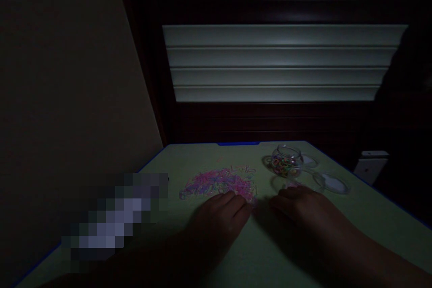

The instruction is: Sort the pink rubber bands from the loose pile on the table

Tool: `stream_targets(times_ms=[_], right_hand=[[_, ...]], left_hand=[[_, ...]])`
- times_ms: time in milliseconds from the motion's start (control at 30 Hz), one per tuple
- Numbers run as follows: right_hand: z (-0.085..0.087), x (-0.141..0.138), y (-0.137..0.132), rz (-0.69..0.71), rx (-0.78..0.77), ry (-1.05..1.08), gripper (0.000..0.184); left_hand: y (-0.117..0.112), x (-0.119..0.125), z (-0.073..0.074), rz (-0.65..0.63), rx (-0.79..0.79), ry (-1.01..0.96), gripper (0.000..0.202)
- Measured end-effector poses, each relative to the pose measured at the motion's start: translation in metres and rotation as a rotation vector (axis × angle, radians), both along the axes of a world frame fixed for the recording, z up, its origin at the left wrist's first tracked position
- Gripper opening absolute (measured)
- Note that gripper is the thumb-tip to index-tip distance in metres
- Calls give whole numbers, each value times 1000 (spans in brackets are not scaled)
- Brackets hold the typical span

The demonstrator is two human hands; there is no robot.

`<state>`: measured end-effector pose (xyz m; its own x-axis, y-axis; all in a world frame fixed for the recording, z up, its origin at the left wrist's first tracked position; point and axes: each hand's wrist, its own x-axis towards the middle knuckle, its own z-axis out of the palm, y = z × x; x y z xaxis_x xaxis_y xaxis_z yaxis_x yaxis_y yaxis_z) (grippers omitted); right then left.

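A spread-out pile of thin pink and purple elastic bands (pixel 219 181) lies on the pale green table. My left hand (pixel 224 211) is at the near right edge of this pile, its fingers curled together. Whatever they pinch is hidden under the hand. My right hand (pixel 300 204) is just in front of a clear container (pixel 317 179) with something pinkish in it. Its fingers are bent and pressed together, and what is in them cannot be made out. Behind that container stands a round clear jar (pixel 286 162) partly filled with multicoloured bands.
Two round lids lie to the right of the jars, a nearer lid (pixel 334 184) and a farther lid (pixel 308 160). A pixelated object (pixel 118 216) is at the table's left side. Beyond the right edge is a white device (pixel 371 168). The room is dim.
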<state>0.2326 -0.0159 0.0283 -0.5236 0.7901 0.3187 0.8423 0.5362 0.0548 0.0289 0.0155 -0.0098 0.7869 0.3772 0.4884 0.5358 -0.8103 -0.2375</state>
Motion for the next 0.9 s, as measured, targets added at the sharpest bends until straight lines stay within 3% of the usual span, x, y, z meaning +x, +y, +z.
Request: stream_targets(times_ms=[300,900], right_hand=[[-3,0,1,41,-68,75,19],[-5,0,1,163,36,73,12]], left_hand=[[0,-1,-1,-50,8,-35,16],[-1,-1,-2,-96,22,-67,15]])
